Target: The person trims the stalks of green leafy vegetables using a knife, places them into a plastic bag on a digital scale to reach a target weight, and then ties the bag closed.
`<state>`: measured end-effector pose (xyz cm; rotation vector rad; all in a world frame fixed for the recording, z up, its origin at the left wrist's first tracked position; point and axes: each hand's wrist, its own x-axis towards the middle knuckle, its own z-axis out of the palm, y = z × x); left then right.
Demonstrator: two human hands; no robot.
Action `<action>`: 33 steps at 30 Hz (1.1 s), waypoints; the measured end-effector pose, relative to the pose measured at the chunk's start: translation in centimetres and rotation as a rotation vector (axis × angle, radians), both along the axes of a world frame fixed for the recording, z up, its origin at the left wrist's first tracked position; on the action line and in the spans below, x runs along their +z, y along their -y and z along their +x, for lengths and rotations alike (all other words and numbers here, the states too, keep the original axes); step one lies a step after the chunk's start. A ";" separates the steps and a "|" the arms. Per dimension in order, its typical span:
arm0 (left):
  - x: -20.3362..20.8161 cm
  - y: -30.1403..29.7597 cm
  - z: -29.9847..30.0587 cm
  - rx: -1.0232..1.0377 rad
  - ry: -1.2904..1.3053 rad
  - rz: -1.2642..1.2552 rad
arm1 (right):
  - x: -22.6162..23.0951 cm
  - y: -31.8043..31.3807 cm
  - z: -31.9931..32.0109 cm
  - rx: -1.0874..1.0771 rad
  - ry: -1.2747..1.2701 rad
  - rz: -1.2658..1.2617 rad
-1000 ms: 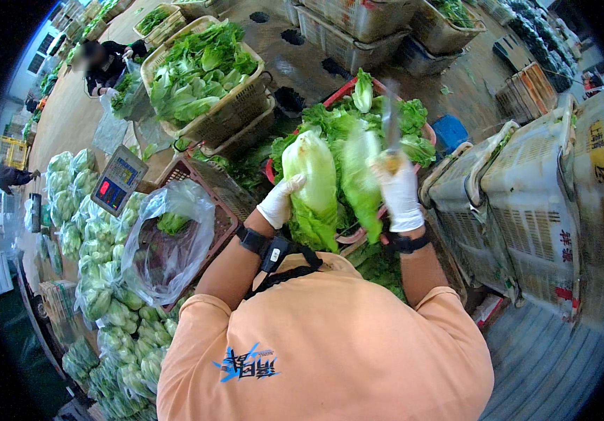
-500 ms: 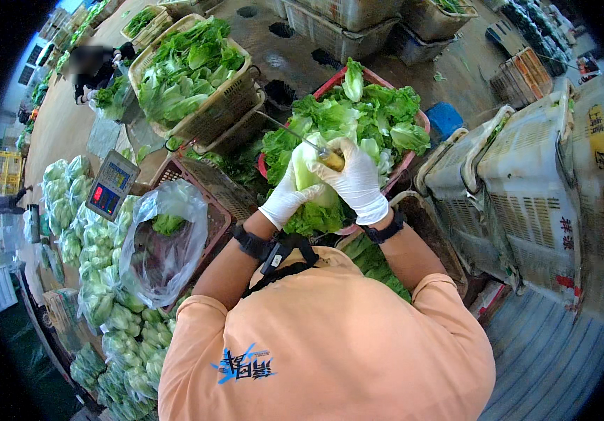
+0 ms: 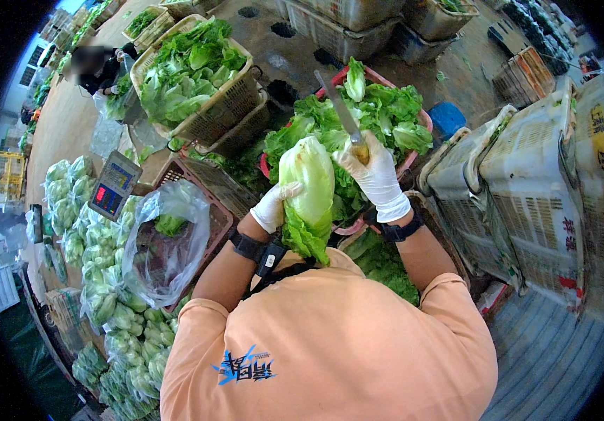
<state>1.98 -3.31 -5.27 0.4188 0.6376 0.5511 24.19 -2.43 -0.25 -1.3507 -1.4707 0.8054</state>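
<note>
In a white glove, my left hand (image 3: 276, 205) grips a head of lettuce (image 3: 308, 184), its pale cut end pointing away and its green leaf tips toward my chest. My right hand (image 3: 377, 175), also gloved, is closed round the handle of a knife (image 3: 344, 111). The blade points up and away to the left, apart from the lettuce. Just beyond both hands is a red basket (image 3: 422, 121) heaped with loose green lettuce (image 3: 386, 105).
A clear plastic bag (image 3: 137, 242) lines a reddish crate (image 3: 223, 223) at left, beside a scale display (image 3: 115, 185). Bagged lettuces (image 3: 98, 259) are piled farther left. A beige crate (image 3: 210, 116) of lettuce stands far left, near another person (image 3: 95, 74). Tall pale crates (image 3: 526, 196) line the right.
The knife has come away from the lettuce, its blade swinging more upright. My right hand has shifted right. My left hand has turned the lettuce cut end away.
</note>
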 end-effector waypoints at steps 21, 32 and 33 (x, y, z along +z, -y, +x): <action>1.0 0.7 1.2 -0.118 -0.084 0.066 | -0.3 -0.3 -0.6 0.106 0.174 0.254; 1.4 -1.1 2.3 0.207 0.210 -0.023 | -10.8 3.0 11.7 -0.485 -0.137 -0.297; 1.2 -1.6 2.0 0.293 0.259 -0.147 | -11.6 4.9 13.6 -0.594 -0.169 -0.225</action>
